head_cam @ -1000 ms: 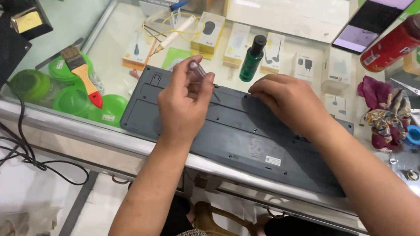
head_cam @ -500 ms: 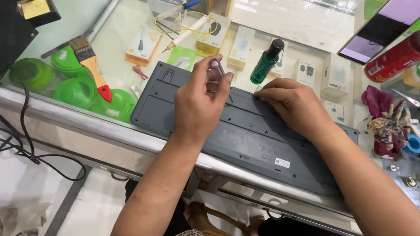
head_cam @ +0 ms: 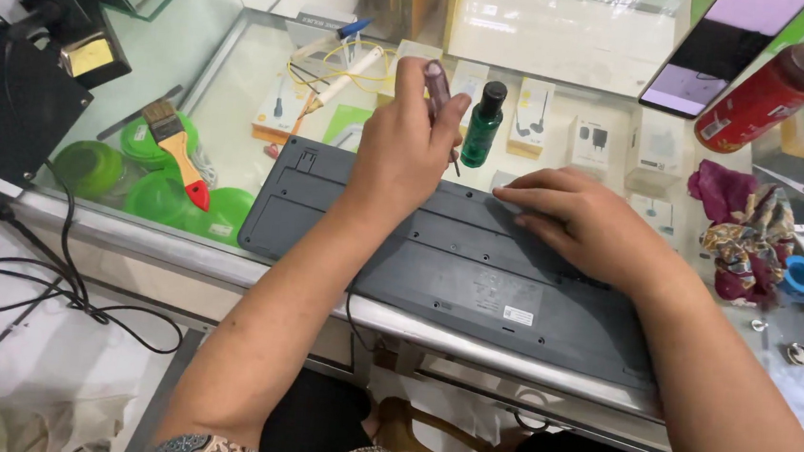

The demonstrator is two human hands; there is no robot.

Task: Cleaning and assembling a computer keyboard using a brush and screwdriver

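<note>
Your keyboard (head_cam: 456, 269) lies face down across the front of the glass tabletop (head_cam: 241, 79), a long dark grey slab with its flat back up, small screw holes dotted along it, a pale sticker near the front edge and a small recess at its far left corner; its front edge sits over the metal rim of the counter, close to your body. Your right hand (head_cam: 586, 221) rests flat on the upper right part of that back, fingers stretched out and spread toward the left, pressing on the case rather than gripping anything. Your left hand (head_cam: 406, 150) is raised over the keyboard's far edge with the wrist bent and the fingers closed around a small screwdriver (head_cam: 439, 95) with a clear purplish handle, its thin shaft pointing down to the case just beside your right fingertips. Just beyond the screwdriver a dark green bottle (head_cam: 483, 125) with a black cap stands upright. Under the glass you can see small white boxes and round green containers. To the left, a paintbrush (head_cam: 176, 151) with a wooden handle and red tip lies on the glass, and a red bottle (head_cam: 766, 97) lies tilted at the far right.
</note>
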